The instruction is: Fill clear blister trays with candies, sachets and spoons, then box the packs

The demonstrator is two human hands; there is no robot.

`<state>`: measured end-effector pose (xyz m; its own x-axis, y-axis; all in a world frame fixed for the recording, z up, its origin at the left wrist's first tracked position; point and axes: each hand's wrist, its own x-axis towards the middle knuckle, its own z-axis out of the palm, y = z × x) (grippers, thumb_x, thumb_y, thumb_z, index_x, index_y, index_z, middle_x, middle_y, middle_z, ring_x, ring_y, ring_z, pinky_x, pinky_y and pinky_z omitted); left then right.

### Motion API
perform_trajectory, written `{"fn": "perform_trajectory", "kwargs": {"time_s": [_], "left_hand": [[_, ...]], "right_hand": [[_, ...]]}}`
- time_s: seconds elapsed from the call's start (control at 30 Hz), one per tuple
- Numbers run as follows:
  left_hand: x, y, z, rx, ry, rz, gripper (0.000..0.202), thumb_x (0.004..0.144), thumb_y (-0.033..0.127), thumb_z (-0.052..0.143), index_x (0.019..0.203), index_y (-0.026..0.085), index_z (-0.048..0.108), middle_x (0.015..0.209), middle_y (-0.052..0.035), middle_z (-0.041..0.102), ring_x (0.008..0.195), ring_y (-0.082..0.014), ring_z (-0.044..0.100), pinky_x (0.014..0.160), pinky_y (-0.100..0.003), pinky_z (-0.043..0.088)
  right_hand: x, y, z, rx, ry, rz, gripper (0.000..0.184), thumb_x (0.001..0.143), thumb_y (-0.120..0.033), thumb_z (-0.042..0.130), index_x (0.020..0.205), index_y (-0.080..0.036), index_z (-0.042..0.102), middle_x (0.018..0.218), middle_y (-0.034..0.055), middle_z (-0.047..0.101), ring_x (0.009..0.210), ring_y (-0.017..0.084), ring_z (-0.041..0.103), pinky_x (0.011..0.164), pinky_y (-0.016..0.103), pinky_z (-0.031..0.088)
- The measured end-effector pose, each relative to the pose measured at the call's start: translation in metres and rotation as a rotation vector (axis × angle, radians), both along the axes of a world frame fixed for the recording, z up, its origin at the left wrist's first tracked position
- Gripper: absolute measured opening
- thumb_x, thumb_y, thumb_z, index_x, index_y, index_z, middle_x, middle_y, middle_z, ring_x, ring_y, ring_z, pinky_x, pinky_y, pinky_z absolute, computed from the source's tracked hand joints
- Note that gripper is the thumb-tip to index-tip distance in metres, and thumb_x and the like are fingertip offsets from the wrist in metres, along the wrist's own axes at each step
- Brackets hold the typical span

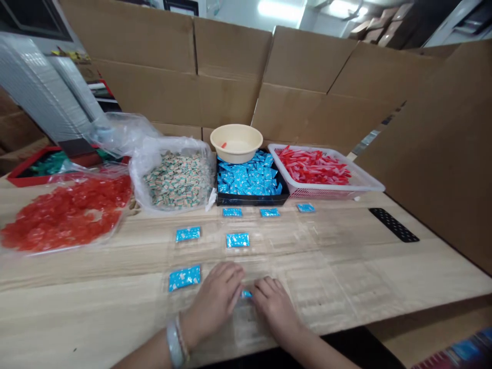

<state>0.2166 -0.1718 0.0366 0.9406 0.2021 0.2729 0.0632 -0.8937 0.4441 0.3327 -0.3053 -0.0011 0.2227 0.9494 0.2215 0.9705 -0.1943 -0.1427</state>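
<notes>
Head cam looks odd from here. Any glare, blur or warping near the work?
Head view: wide-angle warping bows the cardboard flaps and table edge; the ceiling light glares at top; the clear plastic film shines faintly; the left hand and right hand look reasonably sharp, without obvious motion blur.

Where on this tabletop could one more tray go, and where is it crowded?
Bare wood lies left of the left hand, below the red-filled bag, and beside the black perforated strip. The back edge is crowded: bags, black tray, plastic basket.
</notes>
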Motion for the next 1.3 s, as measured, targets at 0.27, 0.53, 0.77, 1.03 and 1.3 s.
{"fn": "perform_trajectory", "kwargs": {"time_s": [0.27, 0.53, 0.77, 1.03, 1.3], "left_hand": [[0.056, 0.052, -0.025, 0.109, 0.191, -0.052, 0.035, 0.084, 0.024, 0.035, 0.117, 0.018, 0.043, 0.122, -0.0072, 0.048, 0.114, -0.0197, 0.04, 0.098, -0.041, 0.026], [0.057, 0.055, -0.028, 0.128, 0.242, -0.056, 0.038, 0.086, 0.027, 0.03, 0.122, 0.018, 0.037, 0.126, -0.0069, 0.043, 0.118, -0.019, 0.035, 0.101, -0.039, 0.021], [0.054, 0.06, -0.03, 0.103, 0.185, -0.038, 0.041, 0.083, 0.027, 0.037, 0.124, 0.019, 0.034, 0.128, -0.0082, 0.041, 0.118, -0.0209, 0.033, 0.098, -0.04, 0.029], [0.159, 0.158, 0.047, 0.061, 0.071, 0.225, 0.043, 0.082, 0.034, 0.036, 0.122, 0.017, 0.036, 0.121, -0.0103, 0.044, 0.112, -0.0221, 0.038, 0.095, -0.037, 0.03], [0.277, 0.199, 0.02, -0.134, 0.513, 0.504, 0.098, 0.044, 0.06, 0.064, 0.126, 0.018, 0.029, 0.13, -0.0181, 0.034, 0.117, -0.0419, 0.027, 0.087, -0.05, 0.029]], "right_hand": [[0.028, 0.014, 0.027, -0.189, 0.426, 0.1, 0.019, 0.079, -0.013, 0.042, 0.085, -0.022, 0.058, 0.075, 0.0019, 0.059, 0.073, 0.015, 0.051, 0.066, 0.026, 0.039], [0.023, 0.013, 0.018, -0.091, 0.125, 0.156, 0.024, 0.077, -0.021, 0.049, 0.101, -0.02, 0.055, 0.093, 0.0076, 0.061, 0.081, 0.021, 0.053, 0.07, 0.035, 0.04], [0.018, 0.007, -0.019, 0.096, 0.076, 0.427, 0.033, 0.077, -0.046, 0.045, 0.1, -0.023, 0.053, 0.097, 0.0011, 0.063, 0.081, 0.019, 0.054, 0.077, 0.034, 0.04], [0.159, 0.091, 0.069, 0.193, 0.159, -0.077, 0.03, 0.083, -0.027, 0.037, 0.107, -0.017, 0.052, 0.1, 0.0117, 0.057, 0.095, 0.021, 0.05, 0.081, 0.034, 0.039], [0.267, 0.218, 0.062, -0.422, 0.224, -0.35, 0.092, 0.05, -0.046, 0.069, 0.129, -0.023, 0.028, 0.124, 0.015, 0.041, 0.104, 0.032, 0.046, 0.079, 0.039, 0.037]]}}
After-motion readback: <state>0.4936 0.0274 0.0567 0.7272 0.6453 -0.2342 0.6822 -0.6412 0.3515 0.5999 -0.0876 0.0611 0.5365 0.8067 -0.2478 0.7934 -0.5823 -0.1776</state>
